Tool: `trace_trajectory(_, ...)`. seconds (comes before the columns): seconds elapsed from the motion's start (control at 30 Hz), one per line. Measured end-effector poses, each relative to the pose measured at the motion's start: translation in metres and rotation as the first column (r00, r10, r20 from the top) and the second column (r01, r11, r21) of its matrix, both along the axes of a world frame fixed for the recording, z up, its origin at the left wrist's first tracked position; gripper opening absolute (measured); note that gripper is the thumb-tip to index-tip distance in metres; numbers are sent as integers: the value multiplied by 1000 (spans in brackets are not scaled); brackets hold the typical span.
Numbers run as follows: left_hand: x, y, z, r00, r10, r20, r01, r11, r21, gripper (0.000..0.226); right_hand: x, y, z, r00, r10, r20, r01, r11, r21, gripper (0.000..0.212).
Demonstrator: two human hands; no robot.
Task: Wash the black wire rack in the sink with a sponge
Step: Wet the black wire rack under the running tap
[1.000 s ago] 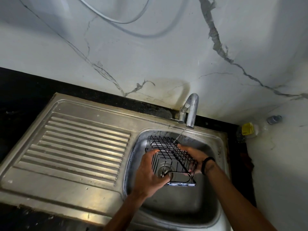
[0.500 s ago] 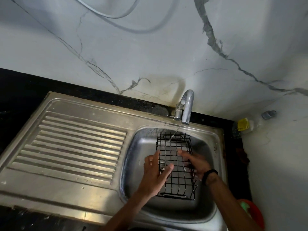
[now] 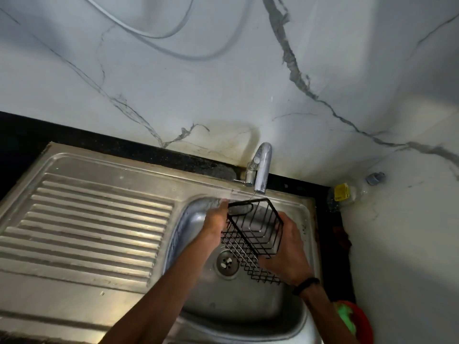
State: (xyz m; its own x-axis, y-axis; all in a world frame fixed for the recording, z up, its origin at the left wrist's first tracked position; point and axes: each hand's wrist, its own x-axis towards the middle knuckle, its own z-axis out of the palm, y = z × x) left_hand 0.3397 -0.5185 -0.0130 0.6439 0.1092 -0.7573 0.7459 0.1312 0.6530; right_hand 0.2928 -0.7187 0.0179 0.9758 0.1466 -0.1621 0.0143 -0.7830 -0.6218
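The black wire rack [image 3: 253, 232] is held tilted on its side over the steel sink basin [image 3: 238, 301], its open top turned toward me and its upper edge just under the tap [image 3: 260, 170]. A thin stream of water falls from the tap onto it. My left hand [image 3: 214, 225] holds the rack's left side. My right hand [image 3: 288, 254] grips its right and lower side, with a black band on that wrist. No sponge shows in either hand.
A ribbed steel draining board [image 3: 87, 234] lies left of the basin. The drain [image 3: 227, 263] sits in the basin floor. A clear bottle with a yellow label [image 3: 347, 192] lies in the right corner. A red bowl holding something green [image 3: 355, 319] is at lower right.
The rack has been lifted from lying flat in the basin and turned onto its side, closer under the tap. Both hands shifted with it to hold its two sides.
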Motion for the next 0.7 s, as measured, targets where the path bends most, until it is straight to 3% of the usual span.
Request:
trace_trajectory(0.13,17,-2,23,937,-348,-37,349,919,183,114,14,16,6,998,19,65,2,953,-304,132)
trace_trajectory(0.23,27,-23,51,841,-535,-75,527,780,337,108,26,36,6,996,85,0,-76,889,-451,125)
trace_trajectory(0.3,22,-46,68,767,-634,-100,574,608,549,105,34,43,3,994,98,-47,-109,875,-471,121)
trace_trajectory(0.37,12,-59,65,685,-720,-109,559,423,713,100,43,41,2,990,90,-106,-124,917,-380,121)
trace_trajectory(0.43,5,-48,59,658,-750,-67,477,346,808,97,51,37,5,982,144,-123,-175,938,-300,127)
trace_trajectory(0.5,7,-26,50,679,-732,61,363,407,838,89,57,34,14,973,200,-118,-224,940,-258,130)
trace_trajectory(0.53,9,-11,47,704,-694,151,315,496,809,81,60,35,17,965,234,-117,-257,932,-257,128)
trace_trajectory(0.63,12,30,44,810,-491,320,244,778,579,56,64,44,31,896,420,-144,-444,841,-309,132)
trace_trajectory(0.7,11,49,39,887,-315,337,149,887,437,56,67,56,31,833,521,-185,-552,764,-333,132)
